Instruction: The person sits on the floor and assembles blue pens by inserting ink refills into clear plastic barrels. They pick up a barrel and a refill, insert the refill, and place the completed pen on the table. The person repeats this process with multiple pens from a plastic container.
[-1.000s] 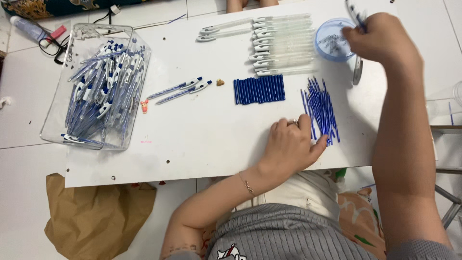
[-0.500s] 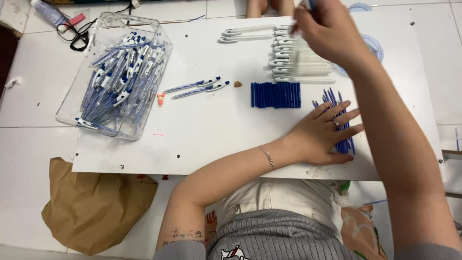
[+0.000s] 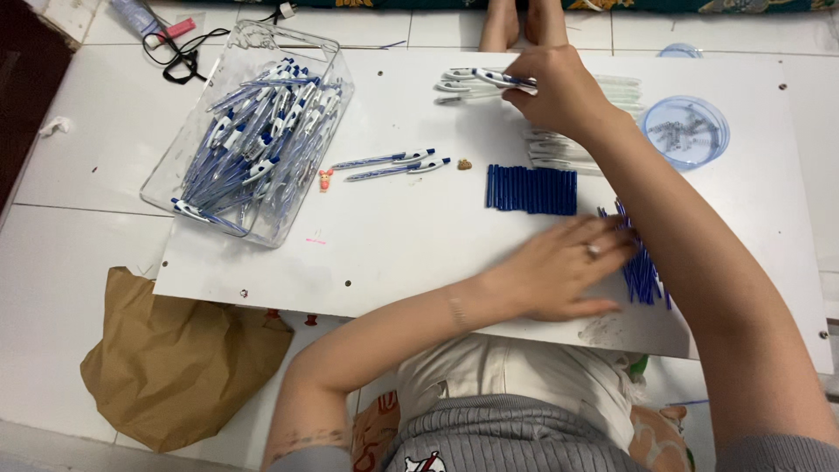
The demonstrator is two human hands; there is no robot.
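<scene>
Pen barrel (image 3: 502, 79) pinched in right hand (image 3: 559, 92); left hand (image 3: 564, 267) fingers spread on refills (image 3: 642, 267); clear bin (image 3: 253, 131) well stocked with pens, many parts left.

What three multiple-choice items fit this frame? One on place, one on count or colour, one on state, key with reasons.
1. Where does the clear bin of finished pens stand?
A. On the left end of the white board
B. Under the right forearm
C. On the brown paper bag

2. How many assembled pens lie loose in the middle of the board?
A. Two
B. Five
C. None

3. What is the right hand doing?
A. Lying flat and empty
B. Pinching a white and blue pen barrel
C. Resting inside the round dish

Key: 1 A, the bin sits at the board's left end beside the floor tiles. 2 A, two pens lie side by side there. 3 B, its fingers close on the barrel over the row of white barrels, while the left hand lies on the loose blue refills.
</scene>
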